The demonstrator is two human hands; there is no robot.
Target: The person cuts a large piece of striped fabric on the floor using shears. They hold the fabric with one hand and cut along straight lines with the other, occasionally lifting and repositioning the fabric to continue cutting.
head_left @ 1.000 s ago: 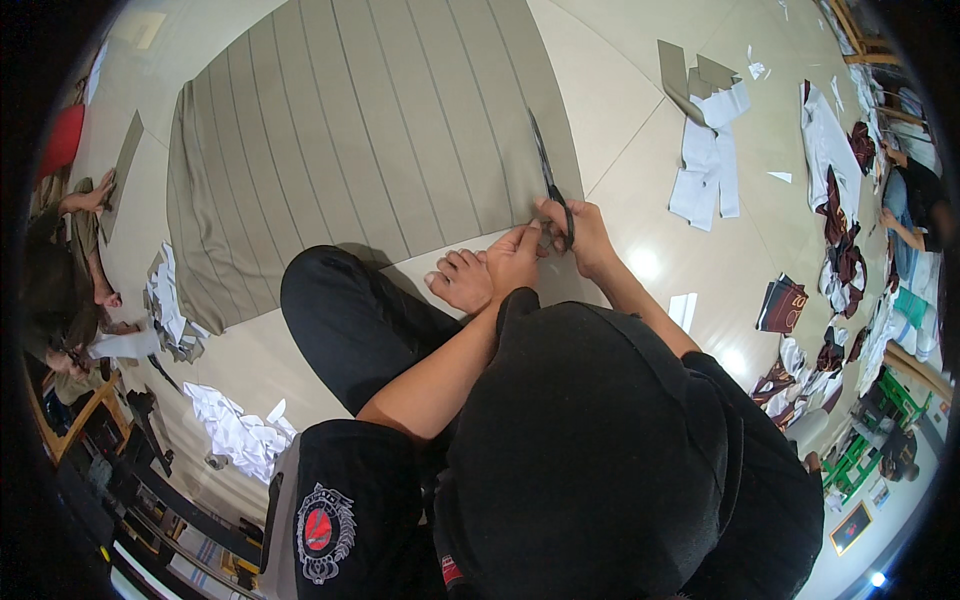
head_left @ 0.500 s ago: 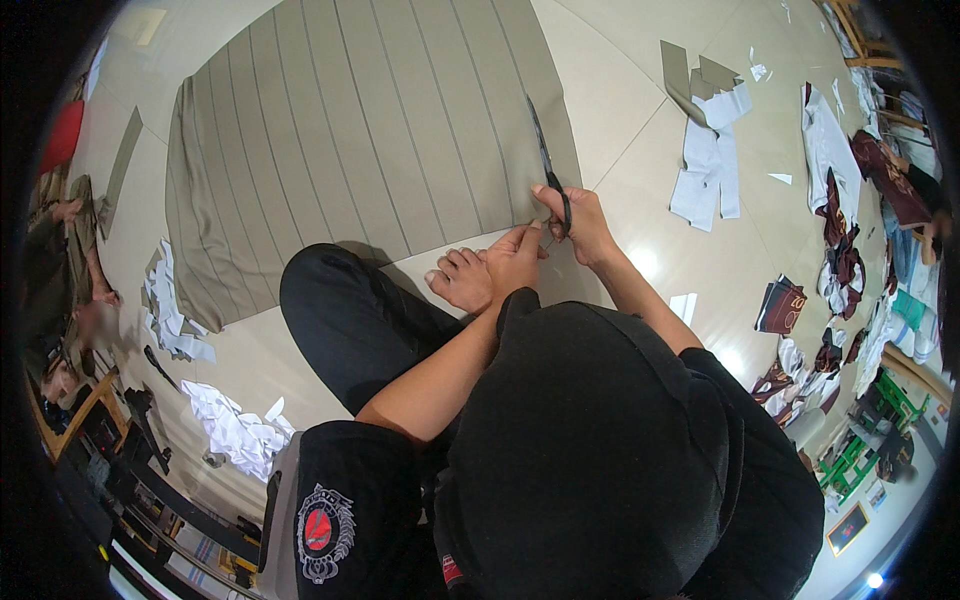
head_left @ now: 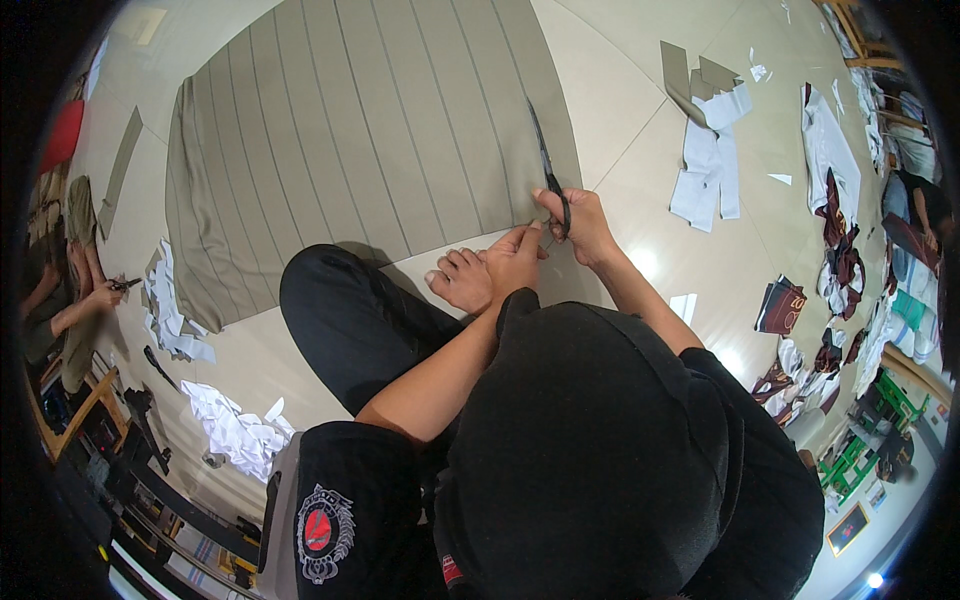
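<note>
A large khaki cloth with dark stripes [head_left: 330,130] lies spread on the floor, its near edge by my bare foot [head_left: 462,280]. My right hand [head_left: 577,218] is wrapped round the handles of black-handled scissors [head_left: 545,150]. Their long blades reach away from me, over or into the cloth close to its right side; I cannot tell if they are parted. My left hand [head_left: 518,252] is closed at the cloth's near right edge, fingertips pinching it right beside the scissor handles.
White and khaki offcuts [head_left: 710,150] lie on the tiles to the right, with maroon and white garments [head_left: 840,240] beyond. Crumpled white scraps [head_left: 235,425] and cut strips [head_left: 170,310] are on the left. Another person's hand [head_left: 103,297] holds a small dark tool at the far left.
My hands, the scissors and the cloth look almost unmoved. At the far left the other person has shifted, hand now raised with a tool; a person at the far right has also moved.
</note>
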